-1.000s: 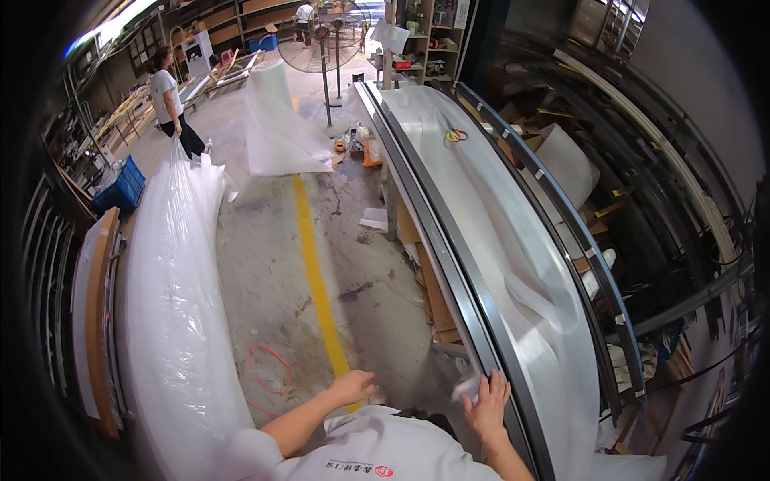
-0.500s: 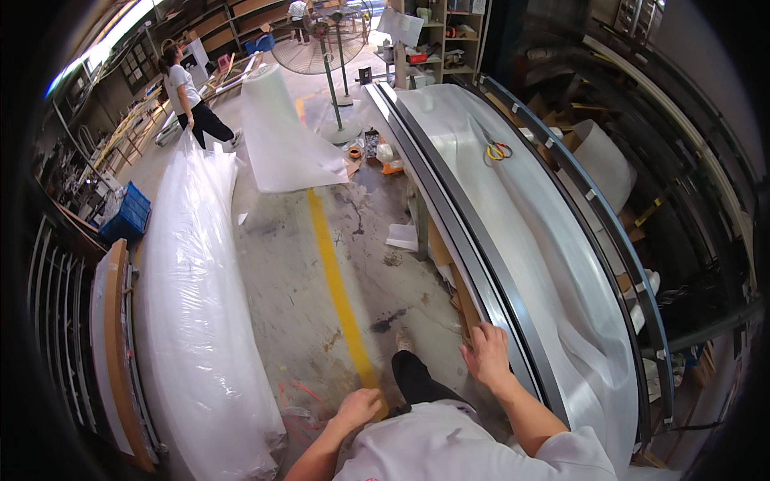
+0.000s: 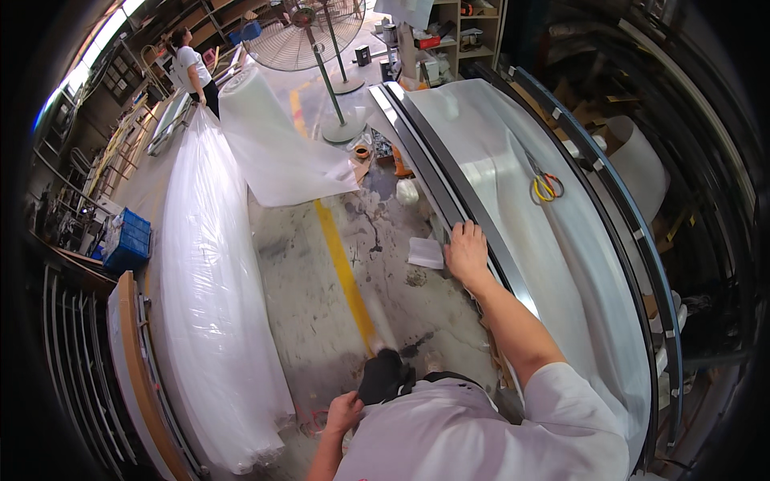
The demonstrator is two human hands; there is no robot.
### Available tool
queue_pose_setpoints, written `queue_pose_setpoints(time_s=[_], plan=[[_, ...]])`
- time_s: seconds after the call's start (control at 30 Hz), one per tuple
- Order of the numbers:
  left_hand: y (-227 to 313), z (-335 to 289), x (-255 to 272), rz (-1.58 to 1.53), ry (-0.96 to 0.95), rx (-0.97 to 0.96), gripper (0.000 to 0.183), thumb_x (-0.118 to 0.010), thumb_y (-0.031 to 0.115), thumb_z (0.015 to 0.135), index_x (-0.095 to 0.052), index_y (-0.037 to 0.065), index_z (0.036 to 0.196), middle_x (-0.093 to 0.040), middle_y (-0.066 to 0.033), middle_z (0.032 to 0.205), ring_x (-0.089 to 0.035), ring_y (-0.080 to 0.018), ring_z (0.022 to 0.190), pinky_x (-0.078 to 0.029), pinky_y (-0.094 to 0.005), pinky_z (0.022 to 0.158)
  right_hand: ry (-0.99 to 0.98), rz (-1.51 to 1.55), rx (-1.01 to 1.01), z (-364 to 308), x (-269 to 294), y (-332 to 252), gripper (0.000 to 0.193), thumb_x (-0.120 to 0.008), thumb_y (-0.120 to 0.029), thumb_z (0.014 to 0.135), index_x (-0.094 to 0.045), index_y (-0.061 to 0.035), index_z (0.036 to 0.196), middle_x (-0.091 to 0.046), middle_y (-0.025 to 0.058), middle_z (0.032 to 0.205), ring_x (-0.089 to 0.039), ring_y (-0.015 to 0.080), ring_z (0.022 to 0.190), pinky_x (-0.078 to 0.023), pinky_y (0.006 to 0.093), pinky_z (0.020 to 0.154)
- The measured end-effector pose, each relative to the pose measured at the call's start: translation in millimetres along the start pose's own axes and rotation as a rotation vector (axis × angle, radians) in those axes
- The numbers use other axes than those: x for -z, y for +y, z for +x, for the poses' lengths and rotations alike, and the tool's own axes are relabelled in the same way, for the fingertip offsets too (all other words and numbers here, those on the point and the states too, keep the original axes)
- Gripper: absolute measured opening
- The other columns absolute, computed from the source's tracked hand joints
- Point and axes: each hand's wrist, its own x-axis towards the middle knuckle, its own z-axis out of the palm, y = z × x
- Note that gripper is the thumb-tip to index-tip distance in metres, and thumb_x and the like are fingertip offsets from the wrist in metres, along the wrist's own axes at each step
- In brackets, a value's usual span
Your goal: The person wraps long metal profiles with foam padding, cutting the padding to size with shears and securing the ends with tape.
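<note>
On the right, my right hand lies over the near edge of the long dark and silver metal profiles, its fingers stretched across the top and not wrapped around. My left hand hangs low beside my leg with its fingers curled in, and nothing shows in it. Beyond the profiles, a translucent white plastic sheet covers the bench in loose folds. Scissors with yellow and red handles rest on that sheet, well ahead of my right hand.
Along the left lies a long bundle wrapped in clear plastic. Ahead stand a partly unrolled white foam roll and a large standing fan. A person stands far left near a blue crate. A blue rail borders the bench.
I have stepped forward along the bench. My right hand has reached ahead and come down on the profiles. The person at far left has turned or shifted slightly.
</note>
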Motion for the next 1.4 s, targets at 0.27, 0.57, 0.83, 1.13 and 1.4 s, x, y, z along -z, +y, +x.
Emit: queue_pose_setpoints(time_s=[0.27,0.57,0.83,1.13,1.4], plan=[[-25,207,88,-0.038,-0.066,-0.102,0.020,-0.064,0.020,0.087,-0.067,0.001,0.093,-0.067,-0.0256,0.088,-0.066,-0.0456,0.085,-0.053,-0.0500,0.076,0.018,-0.132,-0.071,161,-79,-25,0.029,-0.064,-0.004,0.081,-0.059,-0.0008,0.109,-0.061,0.0194,0.109,-0.059,0.0394,0.104,-0.052,0.0479,0.087],[25,491,266,0.401,-0.248,-0.404,0.018,-0.062,0.019,0.087,-0.065,0.002,0.091,-0.066,-0.0247,0.085,-0.066,-0.0450,0.086,-0.052,-0.0537,0.075,-0.004,-0.118,-0.227,216,-87,-52,0.046,-0.067,-0.007,0.079,-0.058,-0.0018,0.123,-0.058,0.0188,0.107,-0.058,0.0386,0.103,-0.050,0.0488,0.087],[147,693,330,0.311,-0.239,-0.620,0.018,-0.062,0.017,0.088,-0.063,0.000,0.090,-0.067,-0.0233,0.087,-0.065,-0.0445,0.087,-0.052,-0.0534,0.077,-0.014,-0.154,-0.301,311,-133,-60,0.046,-0.072,-0.014,0.077,-0.058,-0.0030,0.120,-0.059,0.0158,0.107,-0.058,0.0358,0.102,-0.050,0.0461,0.088],[337,882,357,0.226,-0.451,-0.754,0.021,-0.064,0.012,0.089,-0.071,0.001,0.105,-0.069,-0.0235,0.093,-0.067,-0.0423,0.094,-0.054,-0.0475,0.082,-0.054,-0.063,-0.369,455,-163,-77,0.046,-0.065,-0.012,0.080,-0.058,0.0038,0.123,-0.060,0.0173,0.109,-0.058,0.0331,0.103,-0.049,0.0423,0.091],[513,1112,265,0.222,-0.451,-1.039,0.029,-0.064,0.023,0.095,-0.072,-0.002,0.107,-0.073,-0.0241,0.096,-0.073,-0.0372,0.088,-0.056,-0.0423,0.079,-0.165,-0.075,-0.590,498,-170,-90,0.045,-0.060,-0.014,0.085,-0.062,0.0027,0.127,-0.059,0.0179,0.115,-0.056,0.0335,0.107,-0.048,0.0450,0.095]])
